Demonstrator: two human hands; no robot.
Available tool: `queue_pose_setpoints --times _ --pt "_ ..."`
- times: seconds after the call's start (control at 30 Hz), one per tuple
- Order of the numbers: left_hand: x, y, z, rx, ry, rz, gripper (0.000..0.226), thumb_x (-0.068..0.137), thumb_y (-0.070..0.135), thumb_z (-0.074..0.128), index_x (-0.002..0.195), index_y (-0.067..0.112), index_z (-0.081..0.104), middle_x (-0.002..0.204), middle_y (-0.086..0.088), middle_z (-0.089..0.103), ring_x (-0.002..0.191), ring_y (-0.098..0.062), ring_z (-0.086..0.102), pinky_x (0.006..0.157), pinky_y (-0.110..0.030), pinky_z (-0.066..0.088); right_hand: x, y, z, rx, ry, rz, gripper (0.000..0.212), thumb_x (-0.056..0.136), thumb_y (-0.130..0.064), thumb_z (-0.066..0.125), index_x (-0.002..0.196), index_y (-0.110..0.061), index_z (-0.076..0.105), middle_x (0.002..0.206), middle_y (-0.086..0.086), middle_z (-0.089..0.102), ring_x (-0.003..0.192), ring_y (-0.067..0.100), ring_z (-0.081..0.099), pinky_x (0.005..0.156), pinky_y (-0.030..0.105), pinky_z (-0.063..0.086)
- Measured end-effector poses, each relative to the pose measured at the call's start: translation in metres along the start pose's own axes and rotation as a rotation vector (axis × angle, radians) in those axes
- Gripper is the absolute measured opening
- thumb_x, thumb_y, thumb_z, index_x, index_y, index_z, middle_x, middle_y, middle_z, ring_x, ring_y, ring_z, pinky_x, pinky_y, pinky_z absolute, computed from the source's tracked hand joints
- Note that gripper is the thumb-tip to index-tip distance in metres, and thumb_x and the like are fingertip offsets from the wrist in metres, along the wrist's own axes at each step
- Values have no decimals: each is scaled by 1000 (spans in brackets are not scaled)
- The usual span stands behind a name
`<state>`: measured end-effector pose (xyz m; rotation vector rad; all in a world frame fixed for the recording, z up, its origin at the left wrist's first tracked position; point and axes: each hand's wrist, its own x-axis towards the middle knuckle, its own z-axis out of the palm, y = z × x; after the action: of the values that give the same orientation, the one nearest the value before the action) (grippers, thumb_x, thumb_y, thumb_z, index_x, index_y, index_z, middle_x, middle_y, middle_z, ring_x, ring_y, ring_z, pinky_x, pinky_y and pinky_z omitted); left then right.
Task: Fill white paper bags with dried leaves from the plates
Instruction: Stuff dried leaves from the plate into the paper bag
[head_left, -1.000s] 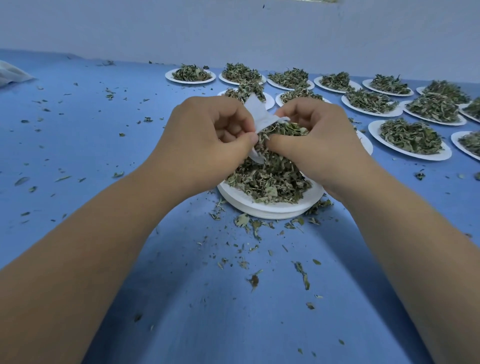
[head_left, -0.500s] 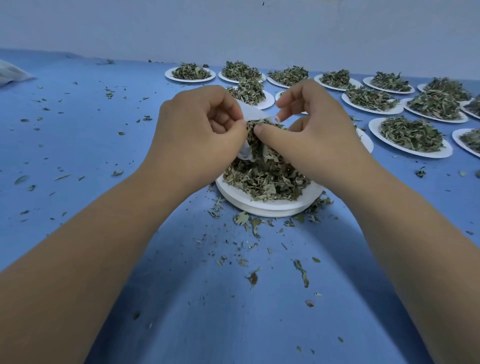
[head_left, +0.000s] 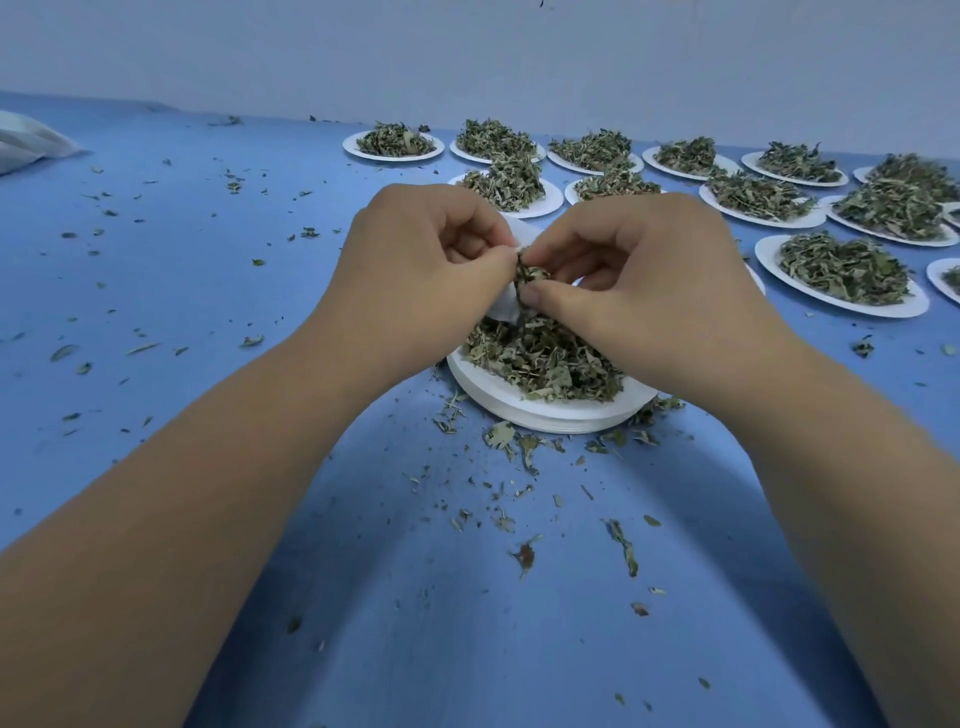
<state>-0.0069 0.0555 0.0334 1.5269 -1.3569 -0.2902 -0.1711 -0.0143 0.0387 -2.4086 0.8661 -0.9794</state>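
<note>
A small white paper bag (head_left: 506, 306) sits pinched in my left hand (head_left: 421, 275), just above a stack of white plates (head_left: 545, 413) heaped with dried leaves (head_left: 540, 358). My right hand (head_left: 639, 291) presses a pinch of dried leaves (head_left: 530, 273) at the bag's mouth, thumb and fingers closed on them. Most of the bag is hidden between my fingers; only its lower corner and a top flap show.
Several more white plates of dried leaves (head_left: 841, 270) stand in rows at the back and right. Loose leaf crumbs (head_left: 519, 452) litter the blue cloth (head_left: 208, 260) around the stack. A pale plastic bag (head_left: 31, 140) lies at the far left edge.
My right hand closed down onto the bag's mouth with a pinch of leaves. Both hands shifted slightly, and the bag's tall flap now shows less.
</note>
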Motion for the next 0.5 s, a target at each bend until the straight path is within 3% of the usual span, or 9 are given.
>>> queue_pose_setpoints --times 0.13,0.3,0.43,0.5 --pt "1 1 -5 -137 -112 -13 10 91 -2 66 85 5 70 63 -5 65 61 -14 67 67 -32 61 0 0 4 56 86 18 17 76 -21 86 83 -24 72 73 -14 73 72 -4 69 67 7 46" --pt "1 0 -8 -218 -200 17 11 93 -4 63 86 3 67 65 -6 64 61 -12 63 62 -23 54 -1 -1 6 -3 148 -7 9 79 -30 83 73 -32 76 57 -31 58 61 -6 56 59 6 35" --pt "5 -5 -11 -195 -135 3 11 93 -3 63 87 5 69 66 -4 65 61 -10 63 61 -23 54 -1 -3 4 -3 57 -39 6 88 -35 76 84 -38 79 83 -18 69 75 -4 57 69 13 38" --pt "7 -7 -10 -160 -68 -10 12 92 0 65 85 8 70 62 0 65 60 -10 62 60 -23 54 -1 -2 1 -16 5 -58 8 93 -37 71 88 -40 77 93 -15 69 85 2 60 70 10 37"
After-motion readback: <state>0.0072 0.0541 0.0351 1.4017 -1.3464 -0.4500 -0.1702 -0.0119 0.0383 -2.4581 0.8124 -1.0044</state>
